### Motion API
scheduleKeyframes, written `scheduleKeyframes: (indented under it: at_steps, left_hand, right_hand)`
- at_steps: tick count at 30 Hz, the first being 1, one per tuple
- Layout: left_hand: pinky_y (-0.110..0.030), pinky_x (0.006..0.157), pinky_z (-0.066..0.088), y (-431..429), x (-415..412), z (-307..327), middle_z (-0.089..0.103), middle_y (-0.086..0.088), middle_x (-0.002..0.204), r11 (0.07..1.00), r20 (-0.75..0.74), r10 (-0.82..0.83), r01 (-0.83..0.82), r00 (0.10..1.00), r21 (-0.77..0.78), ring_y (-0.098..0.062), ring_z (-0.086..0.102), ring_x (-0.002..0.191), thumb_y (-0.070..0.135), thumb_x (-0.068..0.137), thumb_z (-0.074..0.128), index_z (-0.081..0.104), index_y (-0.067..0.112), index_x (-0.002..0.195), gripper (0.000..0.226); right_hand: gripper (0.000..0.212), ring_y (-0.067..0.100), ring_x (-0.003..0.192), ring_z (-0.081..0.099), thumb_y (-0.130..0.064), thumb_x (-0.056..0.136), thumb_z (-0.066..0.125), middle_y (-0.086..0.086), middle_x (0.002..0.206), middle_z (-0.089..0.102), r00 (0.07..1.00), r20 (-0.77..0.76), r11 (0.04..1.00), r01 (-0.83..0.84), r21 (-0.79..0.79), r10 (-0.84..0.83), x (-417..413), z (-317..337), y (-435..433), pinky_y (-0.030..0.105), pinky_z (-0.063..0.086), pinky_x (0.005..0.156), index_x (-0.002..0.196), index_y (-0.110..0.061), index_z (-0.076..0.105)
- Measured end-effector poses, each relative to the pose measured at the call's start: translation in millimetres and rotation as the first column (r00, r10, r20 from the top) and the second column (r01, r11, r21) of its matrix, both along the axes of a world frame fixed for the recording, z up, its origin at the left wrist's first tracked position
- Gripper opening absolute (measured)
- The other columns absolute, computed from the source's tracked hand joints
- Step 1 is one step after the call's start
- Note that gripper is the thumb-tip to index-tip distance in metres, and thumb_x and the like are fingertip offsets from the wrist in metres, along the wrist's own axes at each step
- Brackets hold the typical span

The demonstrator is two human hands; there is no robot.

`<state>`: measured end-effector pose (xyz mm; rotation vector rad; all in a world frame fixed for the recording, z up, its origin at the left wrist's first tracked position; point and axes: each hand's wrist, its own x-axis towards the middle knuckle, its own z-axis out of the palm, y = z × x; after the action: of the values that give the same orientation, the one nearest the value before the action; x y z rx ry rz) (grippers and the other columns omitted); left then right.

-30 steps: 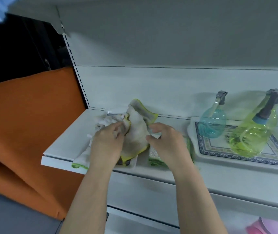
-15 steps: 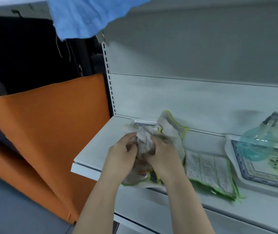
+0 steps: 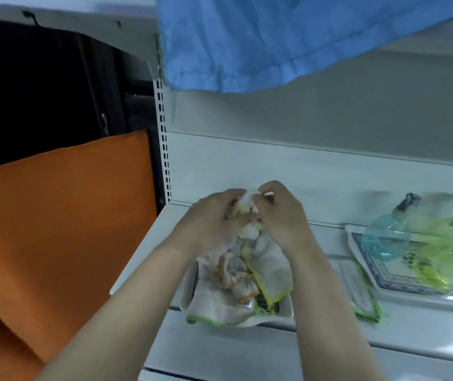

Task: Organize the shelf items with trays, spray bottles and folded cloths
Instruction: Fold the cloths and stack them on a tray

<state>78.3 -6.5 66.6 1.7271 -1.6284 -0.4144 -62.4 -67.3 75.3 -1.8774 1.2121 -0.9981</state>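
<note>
Cloth (image 3: 263, 259): pale, yellow-edged and crumpled, was lifted above a white tray (image 3: 285, 307) at the shelf (image 3: 142, 259) front.
Writing: none could be read.
Left hand (image 3: 214, 221): pinched the cloth's top.
Right hand (image 3: 283, 215): gripped the same bunched top.
Folded cloth (image 3: 360, 290): green-trimmed, lay flat beside the tray.
Spray bottles: blue (image 3: 387, 237) and green (image 3: 439, 257), stood on a patterned tray (image 3: 390, 281) to the right.
</note>
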Motion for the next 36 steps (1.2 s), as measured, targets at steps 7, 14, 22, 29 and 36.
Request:
scheduleKeyframes:
  at_steps: [7,14,22,29,36]
  left_hand:
    - [-0.028,0.085,0.053,-8,27,23,0.073,0.013,0.099,0.988,-0.278,-0.066,0.024,0.958,-0.152,-0.007,0.066,0.096,0.032,0.093,0.055,0.071,0.035,0.108,0.022]
    - [-0.019,0.058,0.044,-2,42,49,0.062,0.013,0.066,0.972,-0.434,-0.133,0.032,0.891,-0.232,-0.005,0.055,0.063,0.028,0.096,0.059,0.069,0.024,0.072,0.026]
    - [-0.022,0.057,0.039,26,75,73,0.056,0.002,0.066,0.979,-0.396,-0.108,0.028,0.912,-0.202,-0.010,0.050,0.061,0.029,0.089,0.072,0.073,0.008,0.079,0.023]
    - [-0.030,0.052,0.013,72,63,46,0.022,0.004,0.053,0.995,-0.449,0.046,-0.080,0.893,-0.057,-0.015,0.020,0.048,0.028,0.093,0.061,0.027,0.022,0.052,0.053]
    - [-0.023,0.053,0.036,103,41,40,0.044,-0.002,0.060,0.996,-0.586,-0.021,-0.031,0.810,-0.079,-0.015,0.042,0.059,0.019,0.092,0.057,0.055,0.044,0.130,0.046]
  right_hand:
    - [0.013,0.008,0.062,0.051,-0.027,0.100,0.048,0.000,0.083,0.064,1.000,0.011,0.993,0.005,-0.117,-0.004,14,35,10,0.012,0.037,0.053,0.106,-0.023,0.059]
    - [0.010,0.005,0.070,0.059,-0.034,0.087,0.071,-0.012,0.079,0.067,0.998,0.002,0.995,-0.065,-0.078,0.065,6,51,30,0.019,0.042,0.061,0.090,-0.024,0.071]
    - [0.040,0.033,0.069,0.051,-0.042,0.087,0.061,0.012,0.064,0.051,0.970,-0.137,0.979,0.194,-0.058,-0.200,-17,46,50,0.043,0.053,0.068,0.072,-0.005,0.059]
    - [0.032,0.024,0.062,0.051,-0.039,0.087,0.063,0.004,0.059,0.052,0.940,0.058,0.939,0.338,-0.067,-0.335,2,41,98,0.035,0.043,0.059,0.075,-0.009,0.061]
    - [0.019,-0.001,0.056,0.050,-0.037,0.086,0.067,-0.007,0.056,0.053,0.969,-0.026,0.955,0.236,-0.181,-0.245,32,47,140,0.010,0.036,0.048,0.073,-0.024,0.066]
